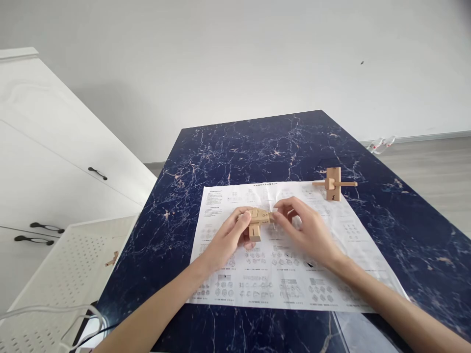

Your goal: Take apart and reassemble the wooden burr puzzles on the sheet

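My left hand [230, 238] is closed around a group of interlocking wooden puzzle pieces [262, 215], with the thumb on top. Marks are written on the wood, and one block points down toward me. At the right end of the pieces, the fingers of my right hand [307, 228] pinch the narrow tip. Both hands are just above a printed instruction sheet [253, 264] with rows of small diagrams. On the sheet's far right edge stands another wooden assembly [333, 184], a marked block crossed by a thin stick.
The sheet lies on a dark blue marbled table [235, 152]. White cabinets [66, 147] and a perforated white surface [73, 255] with a small wooden piece [112, 259] are at left, along with a white cable [47, 310]. A clear plastic item [381, 144] lies beyond the right edge.
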A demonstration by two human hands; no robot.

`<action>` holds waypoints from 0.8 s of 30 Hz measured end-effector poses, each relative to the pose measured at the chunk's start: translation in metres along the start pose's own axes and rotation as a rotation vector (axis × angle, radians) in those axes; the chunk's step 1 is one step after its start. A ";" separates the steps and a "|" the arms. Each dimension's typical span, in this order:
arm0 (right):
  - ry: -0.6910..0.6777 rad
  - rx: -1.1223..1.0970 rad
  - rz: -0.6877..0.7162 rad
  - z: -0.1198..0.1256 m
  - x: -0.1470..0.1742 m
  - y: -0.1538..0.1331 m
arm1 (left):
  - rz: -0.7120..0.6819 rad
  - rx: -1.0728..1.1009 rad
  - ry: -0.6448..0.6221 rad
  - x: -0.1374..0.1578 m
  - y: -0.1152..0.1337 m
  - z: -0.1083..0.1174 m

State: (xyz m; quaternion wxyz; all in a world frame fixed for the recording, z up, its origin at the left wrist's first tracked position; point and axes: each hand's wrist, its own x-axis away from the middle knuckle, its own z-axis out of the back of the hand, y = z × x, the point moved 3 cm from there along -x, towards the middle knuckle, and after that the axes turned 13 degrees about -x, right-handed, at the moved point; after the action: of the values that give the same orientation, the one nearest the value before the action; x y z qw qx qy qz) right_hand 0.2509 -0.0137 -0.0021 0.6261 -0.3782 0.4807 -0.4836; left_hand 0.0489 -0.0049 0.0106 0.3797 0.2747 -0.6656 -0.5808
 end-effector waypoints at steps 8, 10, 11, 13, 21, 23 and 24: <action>-0.153 0.298 0.217 -0.010 0.002 0.016 | -0.023 -0.040 0.136 0.002 0.003 0.007; -0.158 0.286 0.205 -0.008 0.002 0.014 | -0.035 -0.133 0.222 0.004 0.005 0.008; -0.155 0.276 0.186 -0.007 0.002 0.012 | -0.043 -0.193 0.262 0.005 0.006 0.009; -0.147 0.224 0.105 -0.005 0.002 0.009 | -0.059 -0.315 0.313 0.006 0.006 0.009; -0.339 -0.564 -0.373 -0.009 0.002 -0.006 | -0.147 -0.382 0.352 0.007 0.005 0.009; -0.471 -0.769 -0.479 -0.010 0.003 -0.011 | -0.158 -0.363 0.350 0.007 0.004 0.010; -0.520 -0.834 -0.514 -0.010 0.004 -0.013 | -0.172 -0.350 0.341 0.007 0.004 0.010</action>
State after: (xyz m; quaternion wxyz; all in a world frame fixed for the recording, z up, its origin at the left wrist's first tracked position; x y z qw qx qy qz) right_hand 0.2389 -0.0209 0.0062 0.3831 -0.8061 0.3535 -0.2801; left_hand 0.0371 -0.0043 0.0152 0.4774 0.3541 -0.4557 -0.6626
